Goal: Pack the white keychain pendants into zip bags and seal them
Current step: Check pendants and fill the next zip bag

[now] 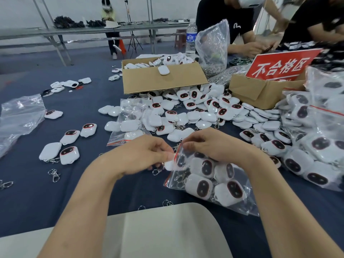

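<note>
My left hand pinches a white pendant at its fingertips, right at the mouth of the zip bag. My right hand grips the bag's red-striped lip to hold it open. The bag lies on the dark blue cloth just in front of me, already bulging with pendants. The risk, as I judge it, is right here: the bag is so full that this pendant may jam at the opening, or one of the key rings may catch in the zip track and stop it sealing. Beyond my hands a loose pile of pendants spreads toward an open cardboard box and a red sign. Other people work across the table, and a long bench stands by the far wall.
</note>
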`<state>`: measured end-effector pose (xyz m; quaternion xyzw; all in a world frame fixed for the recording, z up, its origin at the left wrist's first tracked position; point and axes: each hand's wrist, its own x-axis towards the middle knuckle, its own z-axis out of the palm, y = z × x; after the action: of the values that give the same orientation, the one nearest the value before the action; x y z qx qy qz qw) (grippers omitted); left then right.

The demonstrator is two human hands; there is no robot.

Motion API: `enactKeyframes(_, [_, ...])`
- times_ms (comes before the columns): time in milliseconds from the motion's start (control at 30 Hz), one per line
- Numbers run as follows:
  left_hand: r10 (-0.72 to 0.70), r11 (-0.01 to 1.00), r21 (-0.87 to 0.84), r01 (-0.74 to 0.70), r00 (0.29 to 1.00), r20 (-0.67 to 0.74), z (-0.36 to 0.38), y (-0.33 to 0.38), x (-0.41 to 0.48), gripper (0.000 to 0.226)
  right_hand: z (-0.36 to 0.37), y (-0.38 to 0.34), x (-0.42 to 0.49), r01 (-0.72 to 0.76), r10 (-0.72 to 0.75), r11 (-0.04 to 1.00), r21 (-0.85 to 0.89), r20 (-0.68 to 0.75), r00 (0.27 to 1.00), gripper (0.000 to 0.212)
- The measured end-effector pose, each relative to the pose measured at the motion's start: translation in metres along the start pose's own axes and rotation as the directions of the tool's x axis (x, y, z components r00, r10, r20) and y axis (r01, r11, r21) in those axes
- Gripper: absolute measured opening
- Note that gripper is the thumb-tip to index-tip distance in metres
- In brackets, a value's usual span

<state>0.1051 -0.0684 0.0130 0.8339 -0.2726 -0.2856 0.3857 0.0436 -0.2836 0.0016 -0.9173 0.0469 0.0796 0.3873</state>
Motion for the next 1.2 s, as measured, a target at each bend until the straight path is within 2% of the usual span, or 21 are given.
enactKeyframes(100, [0.04,0.995,-0.097,-0.03,0.994,0.103,0.008,0.002,0.001,0.012,0.0,0.001,0.0,0.013,-0.013,1.0,0.018,-0.005,1.0,0.012])
enactKeyframes(200, [0.055,0.971,-0.24,-0.014,0.985,0.164,0.014,0.001,0.002,0.024,0.001,0.001,0.0,0.022,-0.022,0.999,0.032,-0.015,1.0,0.013])
enactKeyframes(333, [0.038,0.857,-0.509,0.077,0.977,0.212,0.016,0.009,-0.001,0.027,0.0,0.001,-0.002,0.041,-0.039,0.995,0.093,-0.02,0.999,0.015])
enactKeyframes(433, [-0.011,0.788,-0.594,0.164,0.967,0.253,0.02,0.016,-0.002,0.027,-0.001,0.001,-0.002,0.049,-0.043,0.989,0.138,-0.046,0.998,0.017])
enactKeyframes(533, [-0.02,0.785,-0.589,0.191,0.958,0.285,0.024,0.02,-0.002,0.03,-0.001,0.0,-0.002,0.03,-0.023,0.99,0.139,-0.049,0.999,0.02])
enactKeyframes(633, [-0.001,0.824,-0.543,0.162,0.959,0.285,0.021,0.02,0.0,0.029,-0.002,-0.001,-0.004,0.032,-0.023,0.993,0.116,-0.085,0.996,0.018])
enactKeyframes(767, [0.003,0.872,-0.479,0.102,0.977,0.213,0.014,0.019,0.001,0.038,-0.008,0.003,-0.008,-0.01,0.019,0.999,0.035,-0.257,0.966,0.022])
enactKeyframes(833, [-0.007,0.897,-0.432,0.091,0.981,0.193,0.011,0.019,0.0,0.045,-0.011,0.007,-0.01,-0.066,0.062,0.998,0.001,-0.34,0.938,0.023])
enactKeyframes(900, [-0.022,0.914,-0.396,0.093,0.983,0.18,0.009,0.019,-0.002,0.042,-0.015,0.01,-0.012,-0.141,0.116,0.989,-0.043,-0.369,0.922,0.025])
enactKeyframes(1033, [-0.081,0.936,-0.337,0.106,0.993,0.087,0.008,0.021,-0.003,0.037,-0.02,0.009,-0.017,-0.285,0.23,0.943,-0.171,-0.281,0.932,0.039])
enactKeyframes(1133, [-0.123,0.952,-0.29,0.101,0.991,-0.059,0.007,0.017,0.0,0.03,-0.025,0.006,-0.024,-0.31,0.277,0.932,-0.189,-0.185,0.943,0.056])
enactKeyframes(1200, [-0.123,0.958,-0.272,0.093,0.988,-0.097,0.006,0.015,0.001,0.03,-0.029,0.005,-0.028,-0.325,0.303,0.917,-0.232,-0.129,0.944,0.064])
